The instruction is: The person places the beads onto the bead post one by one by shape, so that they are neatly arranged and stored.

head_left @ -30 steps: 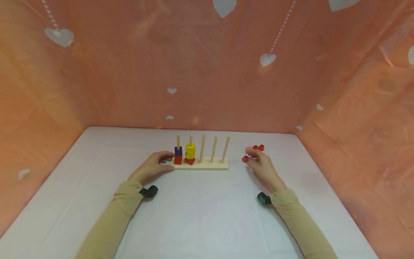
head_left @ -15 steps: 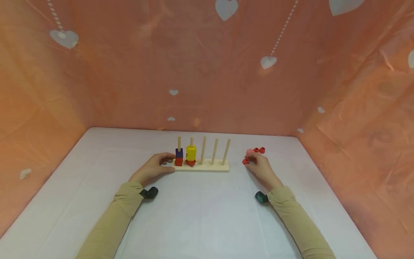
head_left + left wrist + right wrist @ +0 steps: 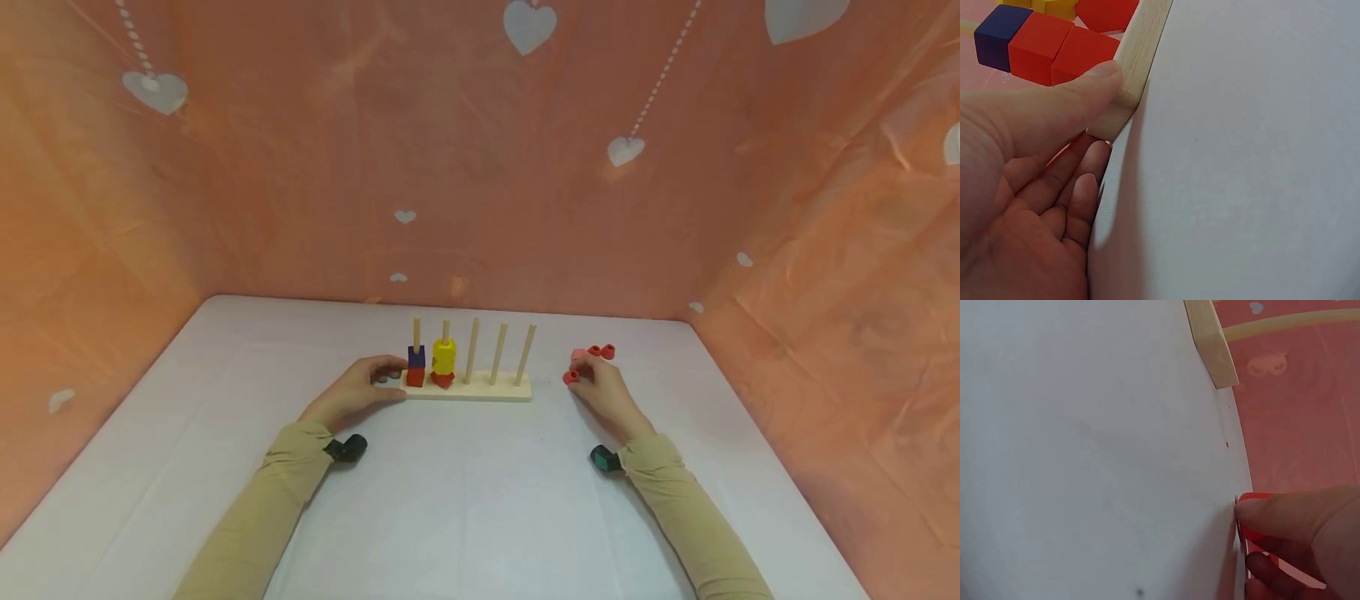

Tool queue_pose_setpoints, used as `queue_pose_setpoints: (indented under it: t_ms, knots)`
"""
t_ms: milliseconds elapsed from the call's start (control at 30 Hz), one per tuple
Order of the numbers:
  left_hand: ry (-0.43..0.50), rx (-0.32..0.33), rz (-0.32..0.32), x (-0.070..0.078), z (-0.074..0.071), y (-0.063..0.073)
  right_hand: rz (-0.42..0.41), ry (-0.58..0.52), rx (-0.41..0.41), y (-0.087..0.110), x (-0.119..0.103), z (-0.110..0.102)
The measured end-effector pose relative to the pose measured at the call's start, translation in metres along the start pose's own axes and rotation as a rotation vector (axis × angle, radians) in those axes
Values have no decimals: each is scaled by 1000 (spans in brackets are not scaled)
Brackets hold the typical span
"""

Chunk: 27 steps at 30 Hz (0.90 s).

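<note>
My left hand [image 3: 352, 392] grips the left end of a wooden peg stacker [image 3: 491, 391], thumb along its front edge and fingers behind. On its first peg, a dark blue cube [image 3: 999, 39] sits above red cubes [image 3: 1041, 47]. The second peg carries yellow blocks [image 3: 444, 357] over a red block [image 3: 442, 380]. Three further pegs are bare. To the stacker's right, my right hand [image 3: 611, 400] pinches a small red bead [image 3: 571, 377] close to the tabletop. In the right wrist view, the thumb covers much of that bead [image 3: 1249, 534].
Just beyond the right hand lie a pink bead [image 3: 578, 354] and red beads [image 3: 608, 352]. A white cloth [image 3: 465, 500] covers the table. Orange sheeting with pale hearts [image 3: 450, 167] rises behind and at both sides.
The right hand has lowered slightly and its thumb and fingers have closed in on the red bead. My left hand keeps its grip on the stacker. The head view has shifted a little.
</note>
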<state>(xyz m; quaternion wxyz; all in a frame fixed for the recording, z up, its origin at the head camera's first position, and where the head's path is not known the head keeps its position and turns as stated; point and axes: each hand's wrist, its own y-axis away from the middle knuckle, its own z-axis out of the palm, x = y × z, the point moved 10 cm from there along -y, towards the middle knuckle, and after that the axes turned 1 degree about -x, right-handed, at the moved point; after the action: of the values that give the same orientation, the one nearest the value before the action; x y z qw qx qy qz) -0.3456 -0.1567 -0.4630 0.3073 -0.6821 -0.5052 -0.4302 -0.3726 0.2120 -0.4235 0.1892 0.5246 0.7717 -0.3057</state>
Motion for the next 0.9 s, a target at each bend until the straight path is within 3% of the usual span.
queue_pose_setpoints:
  t_ms: [300, 600, 900]
  knots:
    - [7, 9, -22, 0, 1, 1, 30, -79, 38, -4, -18, -15]
    - [4, 6, -13, 2, 1, 2, -110, -167, 156, -20, -68, -53]
    - [19, 6, -28, 0, 1, 0, -245, -284, 186, -29, -124, -65]
